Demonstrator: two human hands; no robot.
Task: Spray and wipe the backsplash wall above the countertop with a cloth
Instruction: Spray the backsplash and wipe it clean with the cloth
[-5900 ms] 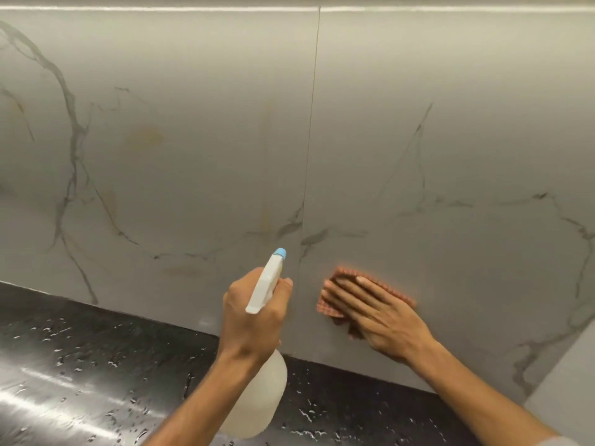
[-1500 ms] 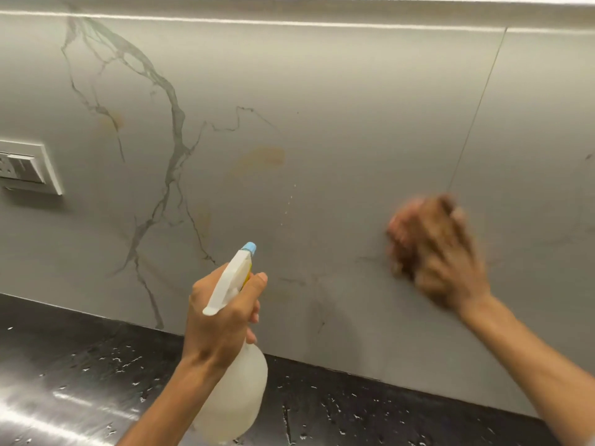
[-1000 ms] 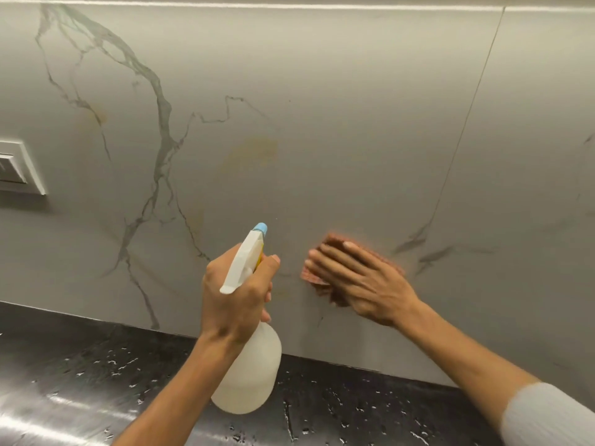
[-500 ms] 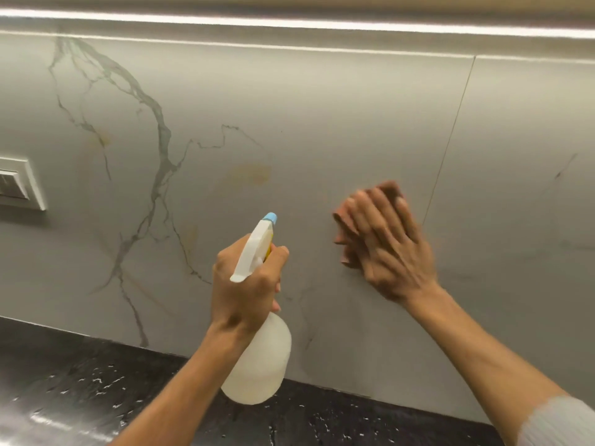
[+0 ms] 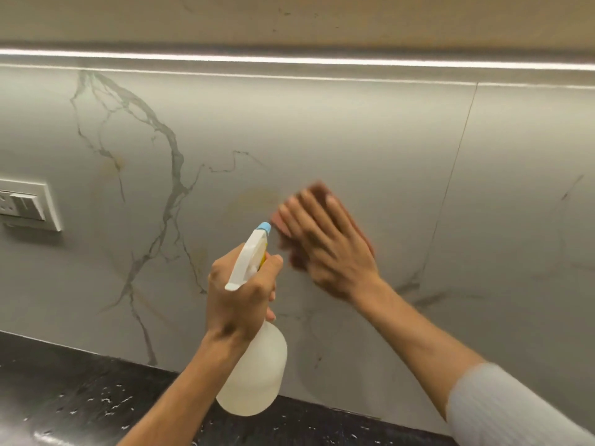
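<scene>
Pressing: right hand (image 5: pixel 331 249) flat on cloth (image 5: pixel 317 191) against backsplash (image 5: pixel 322 130); left hand (image 5: pixel 240 294) grip closed around spray bottle (image 5: pixel 257 378), at 7 o'clock.

Two bare forearms enter from bottom of frame. Left hand (image 5: pixel 240 297) and forearm uncovered to frame edge; no sleeve, watch or jewellery visible. Right hand (image 5: pixel 328 246) blurred, so nail and finger detail unclear; wrist bare. Right forearm bare up to near elbow, where a pale grey-white sleeve (image 5: pixel 502 410) begins. Sleeve fabric is fine ribbed knit w/ narrow lengthwise ridges, snug fit, cuff edge plain, no logo or print seen.
</scene>
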